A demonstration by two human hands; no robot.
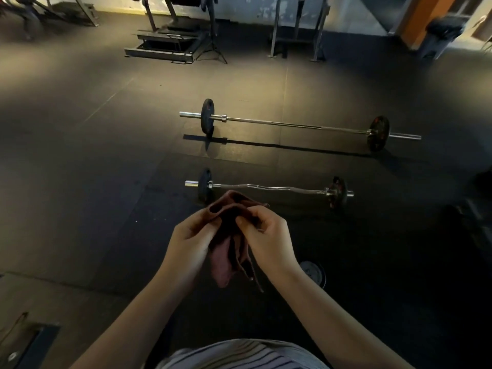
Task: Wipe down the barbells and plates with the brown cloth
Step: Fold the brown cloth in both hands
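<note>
Both hands hold the brown cloth [231, 243] in front of me, above the dark rubber floor. My left hand [193, 239] grips its left fold and my right hand [263, 237] pinches its right fold; the cloth's lower part hangs between my wrists. Just beyond the cloth lies a short curl barbell [269, 187] with a black plate [205, 185] at its left end and another [336, 193] at its right. Farther off lies a long straight barbell [295, 125] with a left plate [207, 116] and a right plate [378, 133].
A small round plate [313, 272] lies flat on the floor under my right wrist. Metal racks and a machine base [162, 46] stand at the back. A dark bin [440, 35] sits at the far right. Dark objects [476, 214] crowd the right edge.
</note>
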